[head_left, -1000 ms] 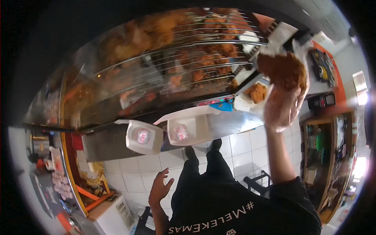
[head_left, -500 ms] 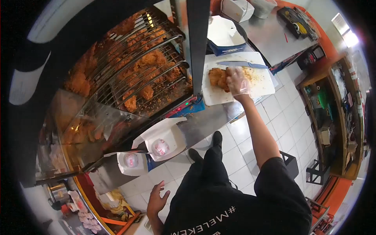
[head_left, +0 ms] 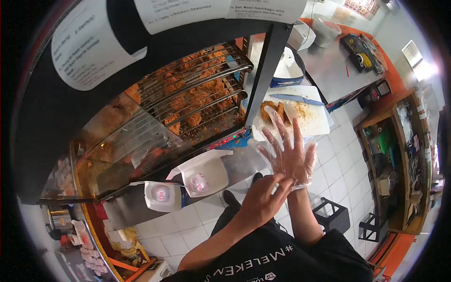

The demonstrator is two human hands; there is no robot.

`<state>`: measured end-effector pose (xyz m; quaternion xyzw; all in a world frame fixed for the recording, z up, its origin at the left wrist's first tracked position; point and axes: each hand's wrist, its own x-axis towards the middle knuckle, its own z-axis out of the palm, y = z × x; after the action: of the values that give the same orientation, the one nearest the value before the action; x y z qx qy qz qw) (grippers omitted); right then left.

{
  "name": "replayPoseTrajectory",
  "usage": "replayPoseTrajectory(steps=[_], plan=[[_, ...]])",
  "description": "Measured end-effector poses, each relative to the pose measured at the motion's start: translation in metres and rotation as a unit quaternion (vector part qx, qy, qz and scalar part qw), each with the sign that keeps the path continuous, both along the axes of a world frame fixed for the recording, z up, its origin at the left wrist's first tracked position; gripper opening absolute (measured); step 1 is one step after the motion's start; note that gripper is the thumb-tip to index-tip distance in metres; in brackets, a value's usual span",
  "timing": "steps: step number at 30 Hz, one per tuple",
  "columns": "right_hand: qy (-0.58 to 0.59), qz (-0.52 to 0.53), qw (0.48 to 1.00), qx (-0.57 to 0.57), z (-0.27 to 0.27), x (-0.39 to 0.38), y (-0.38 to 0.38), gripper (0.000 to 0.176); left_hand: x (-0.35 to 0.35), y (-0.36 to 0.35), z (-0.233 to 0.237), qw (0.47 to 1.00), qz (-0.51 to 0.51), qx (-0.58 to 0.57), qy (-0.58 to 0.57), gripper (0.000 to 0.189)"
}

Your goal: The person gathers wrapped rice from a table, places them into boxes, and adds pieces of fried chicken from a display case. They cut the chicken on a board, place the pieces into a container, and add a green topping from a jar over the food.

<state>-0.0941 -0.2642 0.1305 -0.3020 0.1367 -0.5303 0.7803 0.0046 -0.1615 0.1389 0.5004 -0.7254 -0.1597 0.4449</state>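
Observation:
My right hand wears a clear plastic glove and is raised with its fingers spread, holding nothing. At its wrist, the bare fingers of my left hand are pinched on the glove's cuff. Beyond the gloved fingertips, pieces of fried chicken lie on a white cutting board strewn with crumbs. A knife with a blue-grey blade rests across the board's far side. The gloved hand partly covers the chicken and the near edge of the board.
A heated cabinet with racks of fried chicken stands to the left. Two open boxes on the steel counter hold wrapped round bundles. Behind the board is an open blue-and-white box. Wooden shelves and black stools are at right.
My right hand has left the chicken and come back toward me, opening its fingers. My left hand has moved up and right to the glove's cuff. The view has shifted.

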Motion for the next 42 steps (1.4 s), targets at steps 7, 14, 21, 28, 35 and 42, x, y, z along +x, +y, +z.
replayPoseTrajectory(steps=[7,14,21,28,35,42], plan=[[-0.053,0.005,0.998,-0.039,0.043,0.026,0.009,0.097,0.007,0.02,0.007,0.994,-0.099,0.0,0.039,0.024],[0.217,-0.049,0.911,-0.348,0.09,0.099,-0.016,0.079,0.062,0.055,0.017,0.987,0.01,0.022,0.157,0.029],[0.498,-0.148,0.365,-0.772,0.156,0.189,-0.093,0.041,0.091,0.128,-0.018,0.943,0.065,0.228,0.232,0.037],[0.595,-0.038,0.177,-0.783,0.147,0.282,-0.133,0.039,0.099,0.167,-0.047,0.912,0.092,0.267,0.298,0.035],[0.613,-0.013,0.12,-0.781,0.131,0.315,-0.141,0.037,0.105,0.177,-0.054,0.896,0.153,0.279,0.311,0.034],[0.571,-0.07,0.182,-0.798,0.128,0.292,-0.152,0.036,0.115,0.186,-0.06,0.894,0.199,0.257,0.309,0.034]])
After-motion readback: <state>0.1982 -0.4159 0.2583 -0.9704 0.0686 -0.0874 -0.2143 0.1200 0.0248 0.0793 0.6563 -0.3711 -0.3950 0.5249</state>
